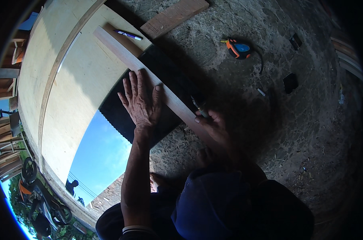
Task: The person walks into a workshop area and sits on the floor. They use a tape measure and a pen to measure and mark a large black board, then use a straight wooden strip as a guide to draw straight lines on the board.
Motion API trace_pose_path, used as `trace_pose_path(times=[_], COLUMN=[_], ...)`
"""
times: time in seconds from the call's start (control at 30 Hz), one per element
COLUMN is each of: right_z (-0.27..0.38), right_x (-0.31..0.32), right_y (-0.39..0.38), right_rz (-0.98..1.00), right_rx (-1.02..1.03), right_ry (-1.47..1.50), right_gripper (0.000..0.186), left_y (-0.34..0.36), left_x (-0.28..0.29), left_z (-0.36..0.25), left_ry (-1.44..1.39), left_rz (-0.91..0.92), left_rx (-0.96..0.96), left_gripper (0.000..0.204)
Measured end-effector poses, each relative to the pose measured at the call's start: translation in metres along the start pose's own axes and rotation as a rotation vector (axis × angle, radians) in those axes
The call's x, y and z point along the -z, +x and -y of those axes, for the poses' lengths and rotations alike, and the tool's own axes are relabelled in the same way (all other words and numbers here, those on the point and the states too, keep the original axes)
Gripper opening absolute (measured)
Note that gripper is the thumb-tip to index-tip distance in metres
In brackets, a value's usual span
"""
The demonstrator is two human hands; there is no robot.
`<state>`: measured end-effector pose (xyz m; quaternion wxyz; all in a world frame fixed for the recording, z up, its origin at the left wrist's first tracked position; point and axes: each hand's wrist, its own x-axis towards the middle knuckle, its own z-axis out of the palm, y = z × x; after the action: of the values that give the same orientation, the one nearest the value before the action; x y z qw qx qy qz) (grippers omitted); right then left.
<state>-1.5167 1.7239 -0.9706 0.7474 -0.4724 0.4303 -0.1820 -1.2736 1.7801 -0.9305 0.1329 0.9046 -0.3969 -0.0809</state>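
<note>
My left hand [140,106] lies spread, its thumb and fingertips by a long pale wooden strip [171,100] that crosses a dark sheet [119,118] with a ridged edge. My right hand [211,122] grips a small metal-tipped tool [200,108] along the strip's right side. The dark sheet rests on a pale wooden board [83,66]. A reflective panel [101,144] showing sky adjoins it at the lower left. A purple-and-white pen [128,35] lies beside the strip's upper end.
On the rough floor [305,132] are an orange-and-black tape measure [237,49], a plank [173,18], two small black pieces [290,83] and a short white stick [260,91]. A motorcycle [41,200] and stacked timber [5,148] show along the left rim.
</note>
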Motion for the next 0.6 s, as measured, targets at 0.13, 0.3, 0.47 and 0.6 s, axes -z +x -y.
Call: trace_pose_path(times=[0.13,0.3,0.47,0.6], right_z=[0.005,0.007,0.006,0.002], right_x=[-0.005,-0.001,-0.001,0.003], right_y=[-0.002,0.0,0.003,0.003], right_rz=[-0.008,0.038,0.032,0.034], right_rx=[-0.063,-0.018,-0.01,0.029], right_ry=[0.033,-0.002,-0.044,-0.049], right_gripper=[0.022,0.021,0.018,0.018], left_y=[-0.001,-0.001,-0.001,0.0], left_x=[0.0,0.0,0.001,0.004], left_z=[0.0,-0.001,0.0,-0.004], left_ry=[-0.005,-0.003,0.009,0.0], left_rz=[-0.008,-0.007,0.002,0.017], left_rx=[-0.003,-0.005,0.007,0.007], left_gripper=[0.081,0.081,0.081,0.081])
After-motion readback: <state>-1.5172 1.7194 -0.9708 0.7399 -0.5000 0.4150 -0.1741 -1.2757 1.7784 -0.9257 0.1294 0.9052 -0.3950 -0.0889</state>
